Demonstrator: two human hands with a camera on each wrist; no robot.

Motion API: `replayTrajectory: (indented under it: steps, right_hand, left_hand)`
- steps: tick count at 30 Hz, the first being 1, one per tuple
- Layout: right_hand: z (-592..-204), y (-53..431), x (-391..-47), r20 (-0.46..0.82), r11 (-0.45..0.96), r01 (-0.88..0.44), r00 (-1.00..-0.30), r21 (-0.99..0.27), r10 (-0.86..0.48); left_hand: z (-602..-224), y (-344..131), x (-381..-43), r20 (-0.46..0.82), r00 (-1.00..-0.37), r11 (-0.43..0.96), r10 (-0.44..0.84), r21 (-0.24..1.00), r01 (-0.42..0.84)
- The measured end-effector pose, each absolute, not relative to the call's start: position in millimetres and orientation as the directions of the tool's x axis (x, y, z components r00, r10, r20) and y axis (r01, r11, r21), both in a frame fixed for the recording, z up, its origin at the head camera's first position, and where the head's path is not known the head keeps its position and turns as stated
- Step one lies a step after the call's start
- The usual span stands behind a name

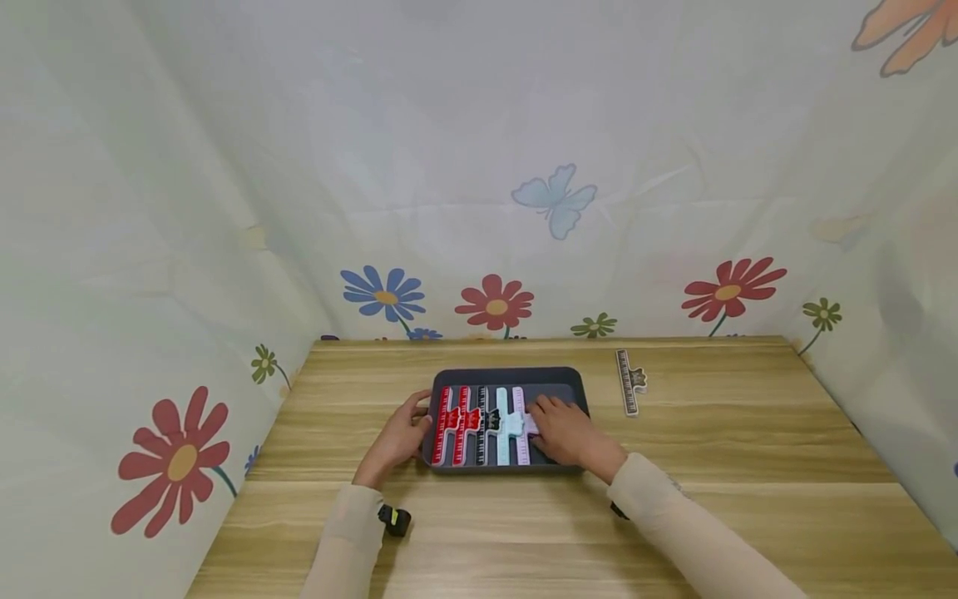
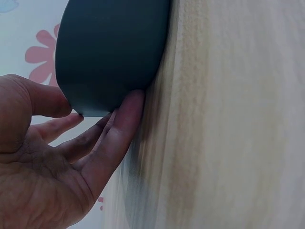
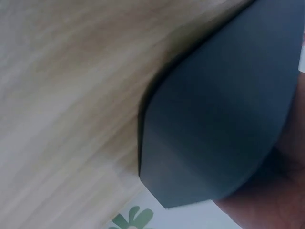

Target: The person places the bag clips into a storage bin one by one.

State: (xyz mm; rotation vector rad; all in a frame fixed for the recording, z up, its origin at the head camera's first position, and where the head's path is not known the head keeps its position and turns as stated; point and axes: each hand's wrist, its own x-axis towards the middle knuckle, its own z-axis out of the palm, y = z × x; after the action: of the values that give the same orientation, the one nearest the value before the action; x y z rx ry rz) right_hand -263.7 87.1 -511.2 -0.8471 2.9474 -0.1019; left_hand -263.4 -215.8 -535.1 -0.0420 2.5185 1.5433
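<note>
A dark tray (image 1: 505,471) holds a row of long ruler-like clips: two red clips (image 1: 441,441), a black clip (image 1: 481,449), a light blue clip (image 1: 503,449) and a lilac clip (image 1: 520,399). My left hand (image 1: 402,431) is at the tray's left side. In the left wrist view its fingers (image 2: 112,143) touch the outer wall, one low by the table. My right hand (image 1: 565,428) reaches over the right rim and holds the lilac clip's handle; its fingertips are partly hidden. The right wrist view shows mostly the tray's outer wall (image 3: 209,114).
A brown-and-black ruler clip (image 1: 629,384) lies on the wooden table (image 1: 486,532), right of the tray and near the back edge. A white flower-printed curtain (image 1: 449,233) hangs behind and along both sides of the table.
</note>
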Motion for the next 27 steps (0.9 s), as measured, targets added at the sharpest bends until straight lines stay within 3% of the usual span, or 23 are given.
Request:
replayTrajectory:
  steps: [6, 14, 27]
  right_hand:
    - [-501, 96, -263, -0.031, 0.844, -0.524, -0.847, -0.115, -0.531]
    - [-490, 105, -259, 0.139, 0.804, -0.586, -0.809, -0.104, -0.572]
    - [-469, 129, -252, 0.266, 0.806, -0.580, -0.800, -0.117, -0.537]
  left_hand:
    - [-535, -215, -265, -0.184, -0.981, 0.451, 0.066, 0.882, -0.135]
    - [-533, -213, -266, -0.185, -0.980, 0.452, 0.067, 0.882, -0.136]
    - [-534, -214, -263, -0.188, -0.981, 0.458, 0.053, 0.877, -0.144]
